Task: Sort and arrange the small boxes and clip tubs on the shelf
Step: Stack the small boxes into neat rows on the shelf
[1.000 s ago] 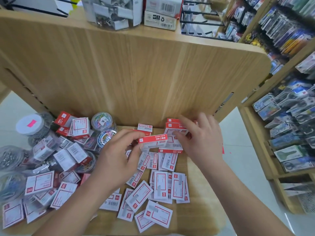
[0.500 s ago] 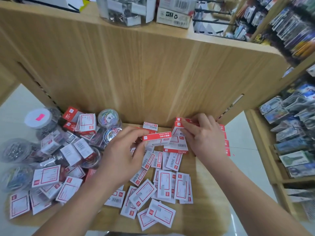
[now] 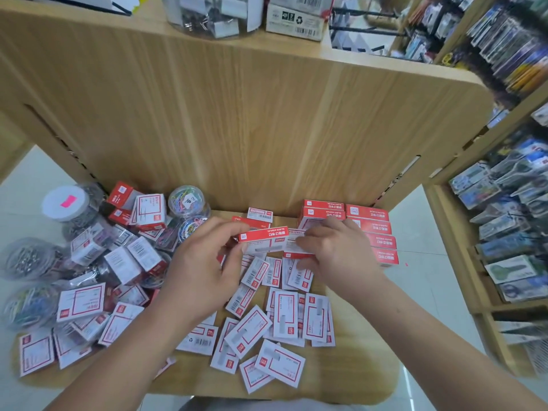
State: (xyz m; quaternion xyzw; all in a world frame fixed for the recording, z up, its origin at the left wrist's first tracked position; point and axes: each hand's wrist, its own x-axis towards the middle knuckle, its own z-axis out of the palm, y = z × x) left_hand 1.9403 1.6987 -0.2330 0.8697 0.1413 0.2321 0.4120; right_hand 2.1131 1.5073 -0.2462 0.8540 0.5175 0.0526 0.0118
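Observation:
Many small red-and-white boxes lie scattered across the wooden shelf. My left hand pinches one small red-and-white box by its left end, lifted above the pile. My right hand touches the right end of that box and a second box under it; whether it grips either one I cannot tell. A neat stack of red boxes stands against the back panel at the right. Clear clip tubs sit among more boxes at the left.
A tall wooden back panel rises behind the shelf. On top of it stand a clear tub of binder clips and a cardboard box. Racks of packaged stationery fill the right side. A white-lidded tub stands far left.
My right hand has come off the red stack at the back and moved left to meet the box in my left hand. The camera has tilted slightly.

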